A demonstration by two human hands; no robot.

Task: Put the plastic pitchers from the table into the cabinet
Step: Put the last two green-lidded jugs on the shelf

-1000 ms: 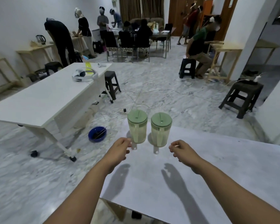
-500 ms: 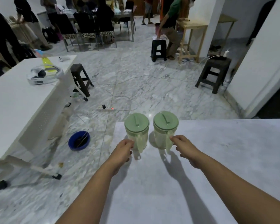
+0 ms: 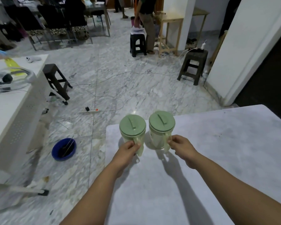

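Note:
Two pale green plastic pitchers with green lids stand side by side near the far left corner of the white table [image 3: 217, 143]. My left hand [image 3: 128, 151] grips the handle of the left pitcher [image 3: 132, 127]. The handle of the right pitcher [image 3: 161, 125] is gripped by my right hand [image 3: 181, 146]. Both handles point toward me. No cabinet shows in view.
A blue bowl [image 3: 64, 149] lies on the marble floor to the left, near a power strip [image 3: 89, 111] and loose cables. A second white table [image 3: 10, 98] stands at the left with a dark stool [image 3: 57, 82] beside it. Another stool [image 3: 193, 65] and a white wall [image 3: 243, 51] stand at right.
Both hands reached forward from in front of the pitchers and closed around their handles. The view tilted down and moved closer to the table.

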